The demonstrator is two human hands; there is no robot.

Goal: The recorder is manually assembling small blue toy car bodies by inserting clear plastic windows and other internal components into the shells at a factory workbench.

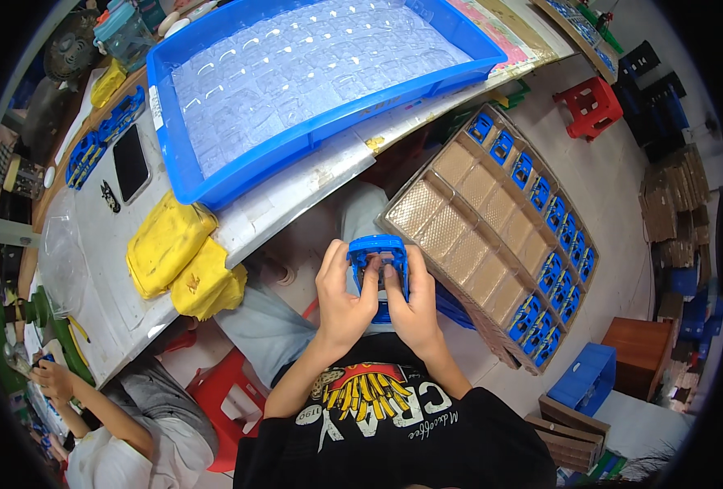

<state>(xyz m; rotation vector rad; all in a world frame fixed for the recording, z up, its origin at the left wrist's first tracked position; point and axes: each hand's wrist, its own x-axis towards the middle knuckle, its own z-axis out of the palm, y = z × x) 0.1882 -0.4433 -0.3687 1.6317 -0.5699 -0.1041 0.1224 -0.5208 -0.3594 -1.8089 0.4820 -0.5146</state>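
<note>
Head view — 2 hands [378, 297] grip blue package [378, 251].

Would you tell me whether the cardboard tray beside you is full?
Partly full: the cardboard tray has blue parts along one edge, other compartments empty.

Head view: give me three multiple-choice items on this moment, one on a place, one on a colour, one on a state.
1. Where is the cardboard tray with rows of blue parts?
A. to the person's right
B. on the bench
C. behind the person

2. What colour are the cloth bundles on the bench edge?
A. red
B. yellow
C. green

3. How is the blue plastic part held?
A. lying in the blue bin
B. by one hand only
C. by left hand and right hand together

Answers: 1 A, it sits right of the hands. 2 B, both bundles are yellow. 3 C, both hands' fingers grip it.
</note>
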